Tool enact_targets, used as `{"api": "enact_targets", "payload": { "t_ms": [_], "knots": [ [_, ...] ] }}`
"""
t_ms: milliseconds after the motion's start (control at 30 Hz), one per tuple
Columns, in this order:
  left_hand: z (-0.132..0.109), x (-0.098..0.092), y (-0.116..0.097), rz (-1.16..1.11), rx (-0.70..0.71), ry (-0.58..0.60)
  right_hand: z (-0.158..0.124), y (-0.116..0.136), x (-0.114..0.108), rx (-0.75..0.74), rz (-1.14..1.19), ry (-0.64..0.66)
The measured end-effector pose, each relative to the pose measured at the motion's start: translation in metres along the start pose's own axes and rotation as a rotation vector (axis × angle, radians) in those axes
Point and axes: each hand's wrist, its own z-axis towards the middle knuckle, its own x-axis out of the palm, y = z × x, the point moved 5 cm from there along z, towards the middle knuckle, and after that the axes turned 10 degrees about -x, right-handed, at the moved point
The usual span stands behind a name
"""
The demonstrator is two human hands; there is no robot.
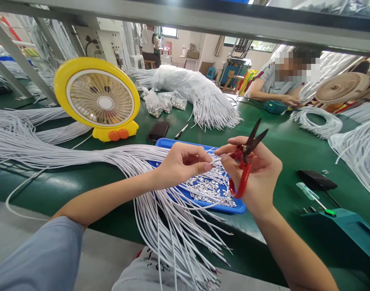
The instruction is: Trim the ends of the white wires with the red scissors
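Long white cables in a thick bundle (66, 157): sweeping in from the far left, passing under the left forearm, then fanning out and drooping over the near edge of the dark green tabletop (278, 149), below the bare left hand (185, 163) and bare right hand (262, 178).
Round yellow plastic desk fan with orange feet (95, 97): standing beyond the left forearm, tilted back slightly.
Clear plastic bags of small metal parts (162, 103): lying well beyond the left hand.
Left hand: thumb and fingers pinched on a thin white cable end (215, 161), just beside the right fingertips.
Slim black-and-silver pen (181, 131): lying beyond the left hand.
Shallow blue plastic tray (239, 208): under and between both hands, strewn with small shiny silver metal pieces (206, 188).
Large plastic-wrapped bundle of white cables (188, 85): far beyond the gap between both hands.
Right hand: curled around scissors with red handles and dark blades (245, 151), blades parted and pointing away; thumb and forefinger at the cable end.
Person in a pale short-sleeved top (268, 83): across the table, far beyond the right hand, forearms on the tabletop.
Loose coil of white cable (333, 125): beyond and right of the right hand.
Flat black box (316, 179): right of the right hand.
Teal box-shaped device (345, 230): right of the right forearm.
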Motion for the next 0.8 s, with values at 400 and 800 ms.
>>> {"api": "enact_targets", "payload": {
  "t_ms": [400,800],
  "knots": [
    [0.0019,-0.0094,0.0056,0.044,-0.031,-0.163,-0.0026,0.0057,0.0009,-0.044,-0.084,0.023],
    [0.0031,-0.0052,0.0031,-0.031,-0.026,-0.028,0.0022,0.005,-0.0017,0.019,-0.12,0.06]
  ]
}}
